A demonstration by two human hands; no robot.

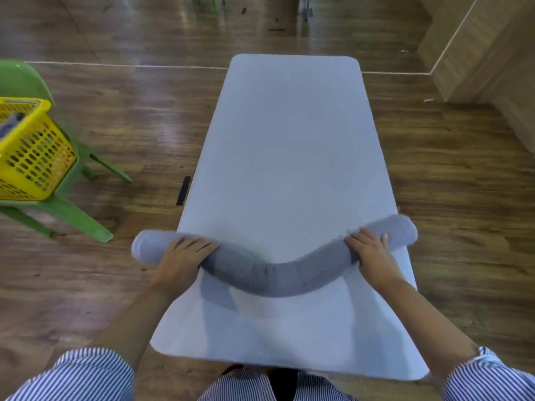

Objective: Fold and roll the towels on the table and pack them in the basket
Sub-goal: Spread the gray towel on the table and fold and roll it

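Note:
A grey towel, rolled into one long tube, lies across the near part of the pale table. Its middle sags toward me and both ends stick out past the table's sides. My left hand lies over the roll near its left end, fingers laid over the top. My right hand lies over it near the right end in the same way. The yellow basket stands on a green chair at the far left, with some grey cloth inside it.
Wooden floor surrounds the narrow table. A small dark object lies on the floor by the table's left edge. A wooden wall or cabinet stands at the far right.

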